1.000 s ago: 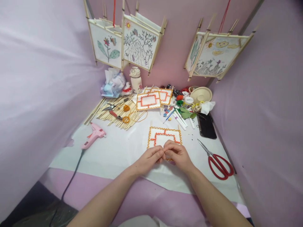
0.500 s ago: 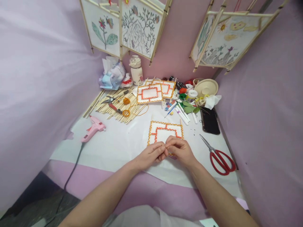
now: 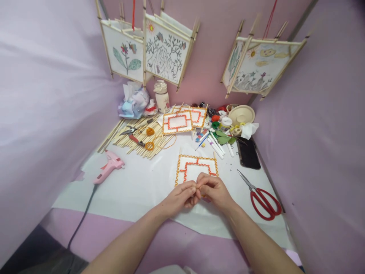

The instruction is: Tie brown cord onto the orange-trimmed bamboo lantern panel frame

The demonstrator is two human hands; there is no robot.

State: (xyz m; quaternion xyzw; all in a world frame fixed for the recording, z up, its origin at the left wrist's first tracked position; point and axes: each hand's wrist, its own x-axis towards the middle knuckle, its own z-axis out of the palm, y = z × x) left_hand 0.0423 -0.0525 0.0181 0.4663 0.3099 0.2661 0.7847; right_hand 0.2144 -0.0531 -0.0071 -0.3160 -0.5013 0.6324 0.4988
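Left grip (image 3: 181, 198) and right grip (image 3: 213, 190) meet with fingers bent in a pinch; whether they hold anything, I cannot tell. Partly hidden beyond them, the frame (image 3: 196, 164) lies on the tabletop (image 3: 142, 182). Any lettering on the jar (image 3: 226, 122) is too small to read. Since half a second ago, the view has tilted up, showing more of the lanterns (image 3: 165, 57).

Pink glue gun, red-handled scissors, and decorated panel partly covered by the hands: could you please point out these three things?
Pink glue gun (image 3: 112, 162), head view: on its body.
Red-handled scissors (image 3: 253, 188), head view: where blades meet handles.
Decorated panel (image 3: 194, 172), head view: on its white inner area.
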